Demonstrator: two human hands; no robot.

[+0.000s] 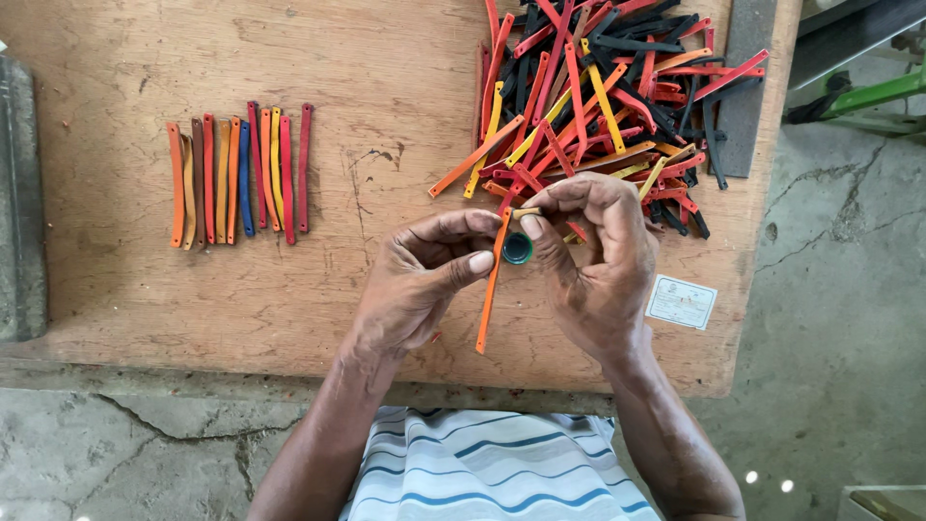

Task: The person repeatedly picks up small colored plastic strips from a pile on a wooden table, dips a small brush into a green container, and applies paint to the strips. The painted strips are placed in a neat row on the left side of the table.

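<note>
While a short row [239,174] lies finished and a large pile [608,96] remains, both hands, left [420,280] and right [593,260], pinch one orange strip [492,289].

Mid-frame, the left hand [422,280] and right hand [588,265] pinch an orange strap [491,289] beside a small green cap [517,249] (a loose strap pile [608,96] upper right, sorted row [239,174] upper left) over the wooden tabletop [386,87].

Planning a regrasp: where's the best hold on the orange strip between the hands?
Probably the free lower half of the orange strip, pinching its flat faces from the sides. It hangs clear below both hands over bare table; the top end is crowded by fingers.
</note>
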